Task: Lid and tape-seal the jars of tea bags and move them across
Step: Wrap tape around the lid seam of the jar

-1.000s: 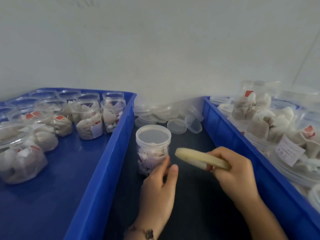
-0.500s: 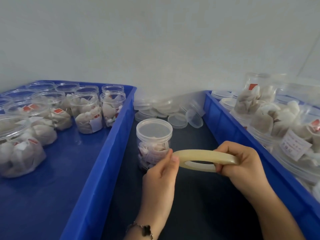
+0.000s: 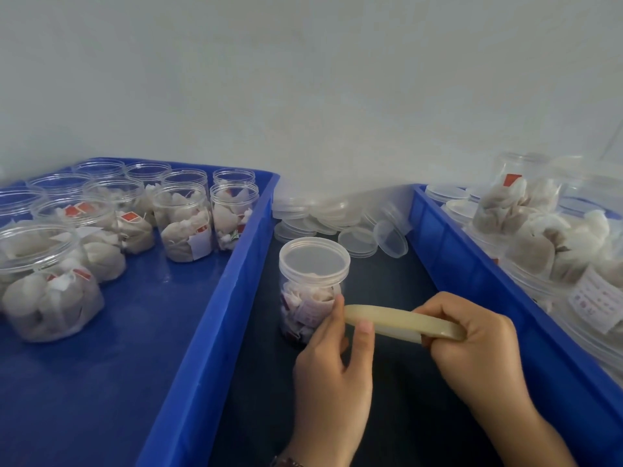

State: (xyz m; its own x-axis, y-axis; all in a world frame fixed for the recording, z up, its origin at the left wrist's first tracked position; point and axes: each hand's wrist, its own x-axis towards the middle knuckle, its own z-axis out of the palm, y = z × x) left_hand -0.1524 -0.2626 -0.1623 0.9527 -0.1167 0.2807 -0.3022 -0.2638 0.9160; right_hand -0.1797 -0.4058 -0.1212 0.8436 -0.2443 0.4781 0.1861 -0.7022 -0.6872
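A clear plastic jar (image 3: pixel 308 298) of tea bags stands on the dark table between two blue trays, with a clear lid (image 3: pixel 314 257) on it. My right hand (image 3: pixel 475 342) grips a pale roll of tape (image 3: pixel 401 321), held flat just right of the jar. My left hand (image 3: pixel 332 369) pinches the roll's near end with thumb and forefinger, its fingertips close beside the jar's lower wall.
The left blue tray (image 3: pixel 215 318) holds several jars of tea bags. The right blue tray (image 3: pixel 472 274) holds piled jars and lids. Loose clear lids (image 3: pixel 340 217) lie heaped against the white wall behind the jar.
My left hand has come off the jar's side and taken the near end of the tape roll. The roll has levelled out next to the jar.
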